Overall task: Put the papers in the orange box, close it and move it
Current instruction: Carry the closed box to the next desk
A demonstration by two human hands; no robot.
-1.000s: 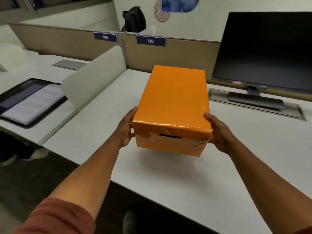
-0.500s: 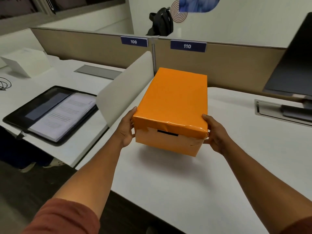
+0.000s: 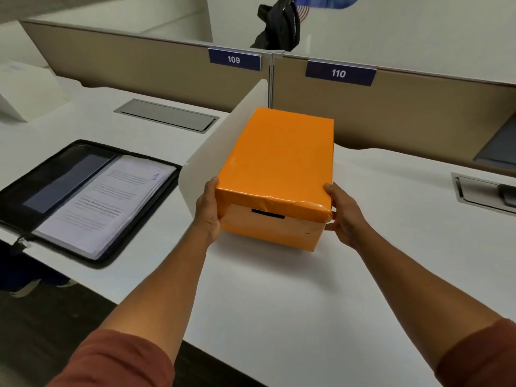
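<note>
Orange box (image 3: 279, 174) sat lid-on near the desk (image 3: 307, 289) divider, our left hand (image 3: 208, 216) and right hand (image 3: 344, 216) clamped on its near corners. We figured we were at the moving step (papers presumably inside); next needed a level, steady carry.

Partition signs (image 3: 234, 59) read 109 and 110; papers (image 3: 111, 202) marked 1.

- We are looking from a single head-worn wide-angle camera, facing forward and down over the white desk (image 3: 279, 289).
- We are viewing the orange box (image 3: 279, 163) close, toward 12 o'clock.
- The open folder (image 3: 83, 196) is lying toward 10 o'clock.
</note>
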